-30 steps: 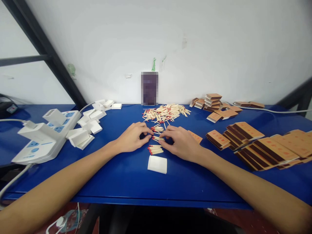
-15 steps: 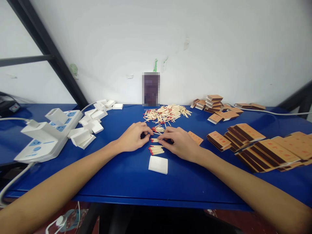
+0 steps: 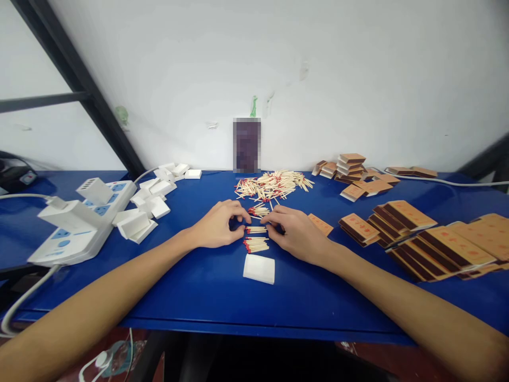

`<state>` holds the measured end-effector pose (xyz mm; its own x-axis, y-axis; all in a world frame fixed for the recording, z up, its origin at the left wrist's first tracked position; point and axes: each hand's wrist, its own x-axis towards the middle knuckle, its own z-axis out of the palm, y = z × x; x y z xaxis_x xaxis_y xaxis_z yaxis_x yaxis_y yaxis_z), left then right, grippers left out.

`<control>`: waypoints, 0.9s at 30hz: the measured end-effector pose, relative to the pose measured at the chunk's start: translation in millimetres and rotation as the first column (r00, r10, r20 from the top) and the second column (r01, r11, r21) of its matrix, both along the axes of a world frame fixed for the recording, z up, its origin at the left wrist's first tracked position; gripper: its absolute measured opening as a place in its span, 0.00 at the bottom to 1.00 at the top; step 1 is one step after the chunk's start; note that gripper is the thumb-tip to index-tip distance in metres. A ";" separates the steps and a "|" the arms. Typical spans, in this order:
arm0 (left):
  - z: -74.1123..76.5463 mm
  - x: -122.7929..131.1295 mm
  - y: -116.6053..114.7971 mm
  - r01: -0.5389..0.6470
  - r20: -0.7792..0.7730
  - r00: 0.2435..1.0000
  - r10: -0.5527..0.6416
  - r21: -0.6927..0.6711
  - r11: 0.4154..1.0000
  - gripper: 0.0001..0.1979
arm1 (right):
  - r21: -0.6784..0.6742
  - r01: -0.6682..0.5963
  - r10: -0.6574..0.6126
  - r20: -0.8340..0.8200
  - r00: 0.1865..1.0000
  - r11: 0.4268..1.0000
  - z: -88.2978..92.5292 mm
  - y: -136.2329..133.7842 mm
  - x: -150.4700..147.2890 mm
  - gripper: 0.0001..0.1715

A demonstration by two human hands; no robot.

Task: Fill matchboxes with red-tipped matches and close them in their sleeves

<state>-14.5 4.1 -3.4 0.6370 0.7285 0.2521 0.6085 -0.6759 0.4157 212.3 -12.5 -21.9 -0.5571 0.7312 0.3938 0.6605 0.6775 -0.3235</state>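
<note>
My left hand (image 3: 220,224) rests on the blue table, its thumb and forefinger apart beside the red heads of a small middle row of matches (image 3: 256,230). On the opposite side, my right hand (image 3: 294,232) has thumb and forefinger apart at the plain ends of that row. Nothing shows between the fingers of either hand. Just nearer lies a second bundle of matches (image 3: 256,244), and in front of it a white matchbox tray (image 3: 259,269). Farther off, a loose bunch of matches (image 3: 258,210) lies between the hands and a large match heap (image 3: 276,184).
White matchbox trays (image 3: 153,191) and a power strip (image 3: 85,228) with plugs occupy the left. Orange matchbox sleeves (image 3: 441,244) are stacked at the right, more sleeves (image 3: 352,167) behind. One sleeve (image 3: 320,225) lies beside my right hand. A pixelated dark object (image 3: 247,145) stands against the wall.
My right thumb and forefinger have drawn back slightly to the right and spread, showing more of the middle row of matches. My left hand has hardly moved.
</note>
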 end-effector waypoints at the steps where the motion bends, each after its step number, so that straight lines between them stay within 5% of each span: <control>1: -0.1 0.0 0.0 0.001 0.000 1.000 -0.001 0.000 1.000 0.10 | -0.007 0.003 -0.003 0.003 1.000 1.000 0.1 0.0 -0.4 0.11; 15: -0.5 0.2 -0.1 0.003 0.026 1.000 -0.003 0.006 1.000 0.11 | 0.006 0.149 -0.149 0.045 0.988 0.989 -0.7 2.4 2.0 0.09; 27: -6.2 -1.2 4.4 -0.125 -0.025 0.991 0.129 0.113 0.986 0.11 | -0.004 0.182 -0.179 0.133 0.975 0.983 4.8 -0.2 0.0 0.09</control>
<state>-15.7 8.4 -9.6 0.5502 0.7725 0.3172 0.7041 -0.6334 0.3211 212.3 -12.8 -17.2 -0.4615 0.8299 0.3135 0.8090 0.5387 -0.2353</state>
